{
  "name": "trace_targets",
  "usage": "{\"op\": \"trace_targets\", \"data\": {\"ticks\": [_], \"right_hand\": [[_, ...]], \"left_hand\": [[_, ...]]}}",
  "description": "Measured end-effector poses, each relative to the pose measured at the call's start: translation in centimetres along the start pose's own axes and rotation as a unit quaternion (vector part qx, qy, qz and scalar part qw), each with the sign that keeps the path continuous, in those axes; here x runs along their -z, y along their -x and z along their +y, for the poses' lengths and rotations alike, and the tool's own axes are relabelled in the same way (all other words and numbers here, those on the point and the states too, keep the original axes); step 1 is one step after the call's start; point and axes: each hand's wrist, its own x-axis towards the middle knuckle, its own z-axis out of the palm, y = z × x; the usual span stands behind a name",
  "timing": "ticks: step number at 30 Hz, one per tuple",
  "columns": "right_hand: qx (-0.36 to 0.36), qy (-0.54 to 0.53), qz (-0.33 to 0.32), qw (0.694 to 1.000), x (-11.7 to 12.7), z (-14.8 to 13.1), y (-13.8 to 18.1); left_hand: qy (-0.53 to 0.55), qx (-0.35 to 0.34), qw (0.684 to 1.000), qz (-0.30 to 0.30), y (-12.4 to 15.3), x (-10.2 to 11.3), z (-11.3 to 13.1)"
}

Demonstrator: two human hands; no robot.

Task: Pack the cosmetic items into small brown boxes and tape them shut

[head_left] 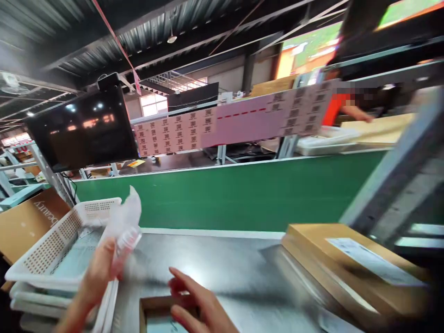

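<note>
My left hand (97, 273) holds a small clear plastic bag with a pale item inside (124, 226), raised over the edge of a white perforated basket (45, 252). My right hand (201, 305) rests with spread fingers on the rim of a small open cardboard box (154, 307) at the bottom edge of the view. Both sit on a grey metal worktop (225, 268). The picture is blurred by motion.
A green conveyor belt (243, 194) runs behind the worktop. A flat brown carton with a white label (347, 263) lies at the right. A dark monitor (83, 129) hangs at left, pink barcode sheets (236, 122) hang above. A person in an orange top (338, 108) works beyond the belt.
</note>
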Motion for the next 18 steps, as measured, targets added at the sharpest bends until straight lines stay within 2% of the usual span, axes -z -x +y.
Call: {"op": "trace_targets", "data": {"ticks": [1, 2, 3, 5, 6, 9, 12, 16, 18], "right_hand": [[-0.002, -0.062, 0.006, 0.998, -0.9, -0.4, 0.2], [-0.009, -0.109, 0.018, 0.994, -1.7, -0.5, 0.4], [-0.020, -0.144, 0.039, 0.989, -2.3, -0.2, 0.7], [-0.054, -0.182, 0.081, 0.978, -3.1, 1.0, 1.4], [-0.080, -0.196, 0.091, 0.973, -3.2, 1.8, 1.9], [-0.162, -0.263, 0.082, 0.948, -2.9, 4.0, 3.7], [-0.196, -0.323, 0.098, 0.921, -1.9, 5.1, 5.2], [-0.234, -0.393, 0.128, 0.880, -0.1, 5.1, 6.2], [-0.217, -0.384, 0.110, 0.891, 0.7, 4.7, 6.2]], "left_hand": [[0.024, -0.001, 1.000, -0.002, 2.0, -3.3, -1.1], [0.047, -0.011, 0.998, -0.052, 3.8, -6.4, -2.3], [0.062, -0.028, 0.996, -0.058, 5.4, -9.3, -3.6], [0.076, -0.036, 0.994, -0.075, 7.7, -13.4, -6.0], [0.082, -0.035, 0.993, -0.075, 8.5, -14.6, -7.1], [0.090, -0.021, 0.993, -0.068, 9.5, -15.5, -9.4], [0.076, -0.016, 0.996, -0.043, 9.9, -14.5, -10.1], [0.038, -0.039, 0.998, -0.015, 10.6, -13.9, -10.6], [0.008, -0.059, 0.998, -0.019, 11.1, -14.0, -11.2]]}}
